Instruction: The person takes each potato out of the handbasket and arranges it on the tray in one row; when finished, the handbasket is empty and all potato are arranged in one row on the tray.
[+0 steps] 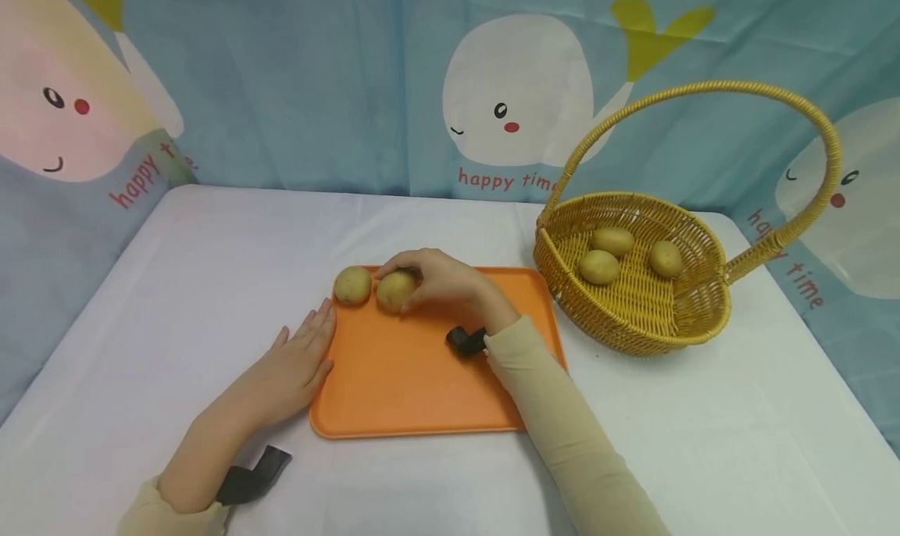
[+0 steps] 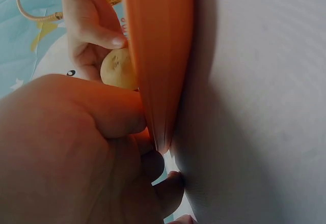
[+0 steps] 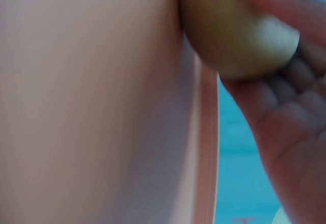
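My right hand (image 1: 443, 278) grips a potato (image 1: 395, 291) at the back of the orange tray (image 1: 415, 387), thumb on one side and fingers on the other. In the right wrist view that potato (image 3: 239, 30) sits against the tray's surface, close to its rim. Another potato (image 1: 353, 285) lies to its left, in the tray's back left corner. My left hand (image 1: 291, 372) rests along the tray's left edge, fingers straight. The left wrist view shows its fingers (image 2: 122, 112) touching the tray's side wall (image 2: 158, 40).
A yellow wicker basket (image 1: 633, 344) with a tall arched handle (image 1: 717, 88) stands at the back right, close to the tray. It holds three potatoes (image 1: 599, 267). A white cloth (image 1: 232, 262) covers the table, and a blue printed curtain (image 1: 337, 91) hangs behind.
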The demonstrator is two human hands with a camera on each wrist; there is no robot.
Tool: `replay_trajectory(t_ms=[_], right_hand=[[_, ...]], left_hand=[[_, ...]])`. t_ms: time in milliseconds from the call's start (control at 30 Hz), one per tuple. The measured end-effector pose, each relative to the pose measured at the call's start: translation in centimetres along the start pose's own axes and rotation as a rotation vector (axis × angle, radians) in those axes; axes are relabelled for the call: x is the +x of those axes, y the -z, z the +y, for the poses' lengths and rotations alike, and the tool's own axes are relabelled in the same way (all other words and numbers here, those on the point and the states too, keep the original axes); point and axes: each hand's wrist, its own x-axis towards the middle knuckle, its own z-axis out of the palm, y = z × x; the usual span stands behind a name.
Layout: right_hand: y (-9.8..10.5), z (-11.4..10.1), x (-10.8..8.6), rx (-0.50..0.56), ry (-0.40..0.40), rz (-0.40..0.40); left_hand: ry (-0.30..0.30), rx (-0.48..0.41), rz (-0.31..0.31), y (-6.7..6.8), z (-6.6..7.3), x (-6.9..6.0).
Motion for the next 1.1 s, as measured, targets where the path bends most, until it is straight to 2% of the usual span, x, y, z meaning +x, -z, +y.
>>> replay_trajectory(t_ms=[100, 200, 467, 667, 833, 1100], right_hand=[[0.3, 0.2, -0.2, 0.097, 0.013, -0.015], [0.6, 0.5, -0.5, 0.169, -0.009, 0.006], [1.1, 1.0, -0.9, 0.151, -0.042, 0.082], [1.1, 1.0, -1.0, 0.178, -0.013, 0.106], [0.6, 0.7, -0.3, 0.179, 0.020, 0.123], [0.4, 0.5, 0.9, 0.217, -0.020, 0.122]], left_hand=[[0.003, 0.005, -0.003, 0.1, 0.0, 0.0], [0.006, 0.002, -0.007, 0.1, 0.0, 0.1], [0.002, -0.003, -0.003, -0.1, -0.2, 0.1], [0.004, -0.003, -0.007, -0.1, -0.1, 0.2], [0.005, -0.008, -0.007, -0.1, 0.0, 0.1], [-0.002, -0.009, -0.003, 0.0, 0.0, -0.1]])
